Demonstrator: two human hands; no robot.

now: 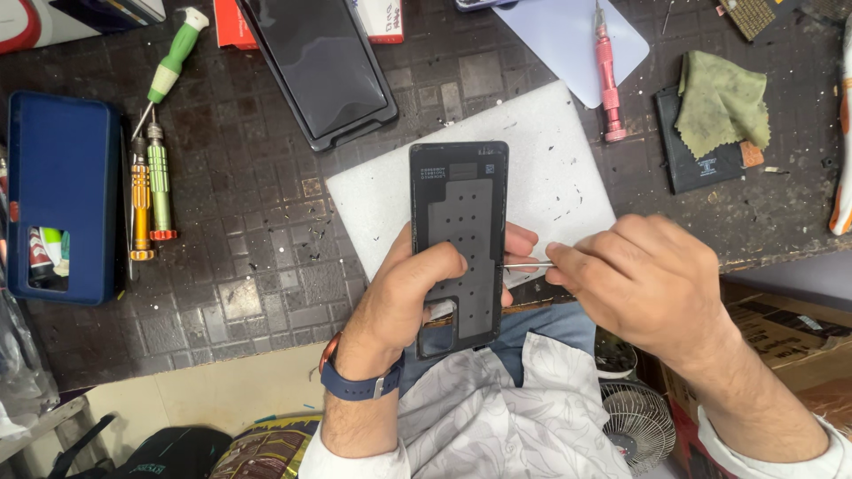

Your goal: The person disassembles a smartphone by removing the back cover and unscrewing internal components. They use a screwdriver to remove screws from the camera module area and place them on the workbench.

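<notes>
Head view: the left hand is wrapped around the lower half of a dark phone back cover, thumb pressed across its inner face and fingertips showing past the right edge. The cover lies inner side up, half over a white mat and half off the bench edge toward the lap. The right hand is pinched shut on a thin metal tool, whose tip meets the cover's right edge just beside the left fingertips. Whether the tip is under anything I cannot tell.

As for progress, the cover is already off its phone: a dark phone body lies screen-side flat well above the grip, and a black battery with a green cloth on it sits up and to the right. The work on the cover's edge looks to be under way, not finished; the mat is flecked with small dark scraps.

Just above the right hand lies a pink screwdriver. Well left of the grip are a green screwdriver, an orange one and a blue case.
</notes>
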